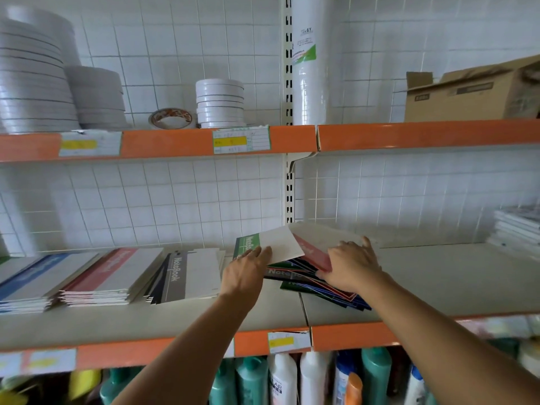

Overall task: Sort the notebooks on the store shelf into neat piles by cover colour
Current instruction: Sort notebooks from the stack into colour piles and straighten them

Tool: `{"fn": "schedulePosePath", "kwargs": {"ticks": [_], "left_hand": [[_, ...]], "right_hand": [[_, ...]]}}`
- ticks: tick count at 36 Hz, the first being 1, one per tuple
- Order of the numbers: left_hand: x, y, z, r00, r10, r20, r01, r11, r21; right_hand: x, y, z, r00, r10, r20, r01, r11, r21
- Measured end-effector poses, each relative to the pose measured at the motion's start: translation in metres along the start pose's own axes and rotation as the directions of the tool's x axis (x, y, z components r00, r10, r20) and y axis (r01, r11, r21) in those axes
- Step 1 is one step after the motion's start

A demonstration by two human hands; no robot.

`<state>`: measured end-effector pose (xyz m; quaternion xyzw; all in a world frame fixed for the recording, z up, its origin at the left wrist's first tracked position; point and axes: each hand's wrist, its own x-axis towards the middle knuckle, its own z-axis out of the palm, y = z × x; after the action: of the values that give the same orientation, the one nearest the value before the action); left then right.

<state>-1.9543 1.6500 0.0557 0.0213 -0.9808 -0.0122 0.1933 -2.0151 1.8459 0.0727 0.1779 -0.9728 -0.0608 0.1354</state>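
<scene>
A green-and-white notebook [274,244] lies tilted on top of a jumbled pile of notebooks [306,283] at the middle of the shelf. My left hand [248,267] holds its near left corner, fingers laid over the cover and thumb hidden. My right hand [352,266] presses flat on the jumble, partly over a red-and-white notebook [314,254]. To the left lie three sorted piles: blue covers [32,280], red covers [102,276] and black-grey covers [182,276].
The notebooks sit on a beige shelf board [438,282] with an orange front edge. White pads [517,229] are stacked at the far right. Above are tape rolls [219,103], a white paper roll [308,68] and a cardboard box [467,95]. Bottles [280,381] stand below.
</scene>
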Motion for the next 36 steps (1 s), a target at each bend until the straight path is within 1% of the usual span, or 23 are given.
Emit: {"fn": "schedulePosePath", "kwargs": {"ticks": [2,4,7,9,12,15,17,22,24,27,32,36], "left_hand": [[-0.001,0.000,-0.001,1.000,-0.006,0.002,0.006,1.000,-0.002],[-0.003,-0.001,-0.001,1.000,-0.007,0.005,0.007,1.000,-0.005],[-0.006,-0.002,0.000,1.000,-0.008,0.015,0.008,1.000,-0.005],[-0.007,-0.003,0.000,1.000,-0.009,0.023,0.008,1.000,0.001],[-0.011,-0.007,-0.001,0.999,-0.013,0.032,0.012,1.000,0.011],[-0.018,-0.014,0.001,0.999,-0.032,0.019,0.033,0.999,0.000],[-0.024,-0.020,0.001,0.999,-0.042,0.015,0.042,0.999,-0.005],[-0.040,-0.038,-0.005,0.997,-0.074,0.005,0.074,0.997,0.015],[-0.046,-0.048,-0.007,0.996,-0.084,0.003,0.084,0.996,0.008],[-0.056,-0.066,-0.007,0.995,-0.098,0.020,0.098,0.995,-0.010],[-0.074,-0.100,-0.009,0.993,-0.118,-0.006,0.118,0.993,0.000],[-0.090,-0.137,-0.018,0.991,-0.136,-0.010,0.136,0.991,0.000]], "right_hand": [[-0.005,-0.002,0.001,0.998,0.017,-0.061,-0.016,1.000,0.026],[-0.007,0.001,0.006,0.996,0.037,-0.086,-0.030,0.996,0.085],[-0.013,0.002,0.010,0.999,0.042,-0.019,-0.037,0.974,0.224],[-0.017,0.001,0.010,0.999,0.043,0.001,-0.041,0.961,0.272],[-0.013,0.006,0.015,0.993,0.069,-0.092,-0.035,0.944,0.327],[-0.006,0.016,0.020,0.992,0.056,-0.117,-0.002,0.909,0.417],[-0.003,0.019,0.018,0.988,0.032,-0.148,0.030,0.919,0.393],[-0.001,0.006,0.009,0.963,-0.084,-0.257,0.146,0.962,0.229],[-0.001,-0.008,0.003,0.959,-0.133,-0.249,0.187,0.960,0.209],[-0.005,-0.037,-0.008,0.958,-0.206,-0.198,0.244,0.951,0.189],[-0.005,-0.085,-0.018,0.927,-0.320,-0.196,0.345,0.932,0.111],[0.003,-0.129,-0.020,0.914,-0.361,-0.185,0.382,0.920,0.093]]}}
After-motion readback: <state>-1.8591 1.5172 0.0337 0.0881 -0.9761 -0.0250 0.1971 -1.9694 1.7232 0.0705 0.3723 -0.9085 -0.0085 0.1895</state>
